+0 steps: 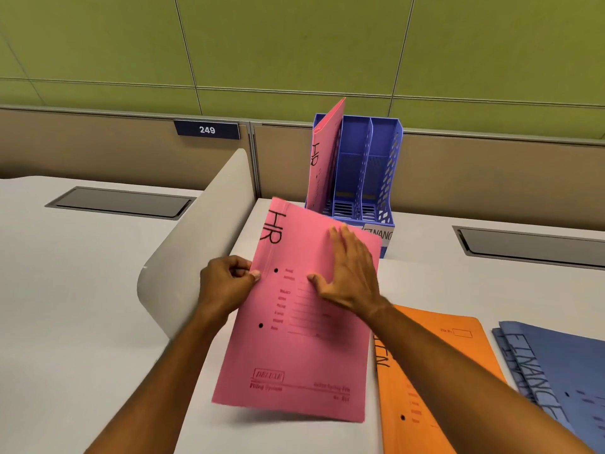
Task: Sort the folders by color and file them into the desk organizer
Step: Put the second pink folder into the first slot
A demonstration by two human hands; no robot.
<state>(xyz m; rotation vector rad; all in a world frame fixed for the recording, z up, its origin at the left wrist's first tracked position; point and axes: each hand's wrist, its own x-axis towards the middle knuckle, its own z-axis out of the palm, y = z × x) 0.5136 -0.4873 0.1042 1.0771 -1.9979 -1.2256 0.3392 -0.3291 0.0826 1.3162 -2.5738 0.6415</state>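
We hold a pink folder (294,322) marked "HR" above the desk (82,290), tilted, with its spine on the left. Our left hand (226,283) pinches the spine edge between thumb and curled fingers. Our right hand (350,270) lies flat on the cover with its fingers straight and slightly spread, pressing the upper right area.

Behind the folder, the blue desk organizer (370,178) stands against the partition (491,172). It has three upright compartments. A second pink folder (324,155), also marked "HR", stands in the leftmost compartment and leans to the right at its top. The middle and right compartments show only their slotted floors. A white label (379,235) on the organizer's front base reads "FINANC", partly covered by the held folder.

To the right, an orange folder (435,371) lies flat on the desk, partly under our right forearm. Just beside it lie blue folders (556,365) marked "FINANCE". A curved grey divider (190,244) rises at the desk's left edge, near our left hand. A number plate (207,129) reads "249".
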